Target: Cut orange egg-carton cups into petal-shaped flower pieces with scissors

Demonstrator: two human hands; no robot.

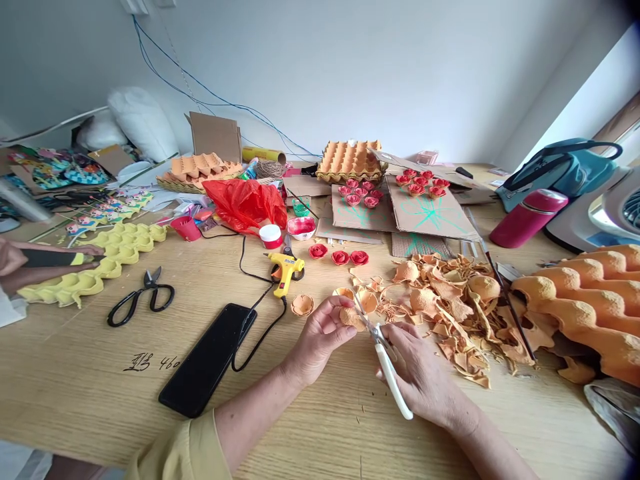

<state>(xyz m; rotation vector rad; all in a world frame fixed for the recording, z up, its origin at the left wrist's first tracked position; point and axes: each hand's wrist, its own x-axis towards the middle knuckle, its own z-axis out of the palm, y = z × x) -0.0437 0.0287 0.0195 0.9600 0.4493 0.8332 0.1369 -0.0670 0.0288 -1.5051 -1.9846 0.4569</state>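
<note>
Between its fingertips my left hand [317,340] pinches an orange egg-carton cup [351,319]. My right hand [420,373] grips white-handled scissors [393,380], whose blades reach the edge of that cup. Just beyond the fingers, another cut cup [369,301] rests on the table. A scalloped cup [303,305] lies to the left of my left hand. Orange carton scraps [455,303] are heaped beyond my right hand. Three red paper flowers [340,257] sit in a row farther back.
A yellow glue gun [284,270], a black phone [200,360] and black scissors [145,293] lie to the left. An orange egg tray [595,300] stands at right, near a pink bottle [530,217]. A co-worker's hands [85,257] hold something by a yellow tray [115,250].
</note>
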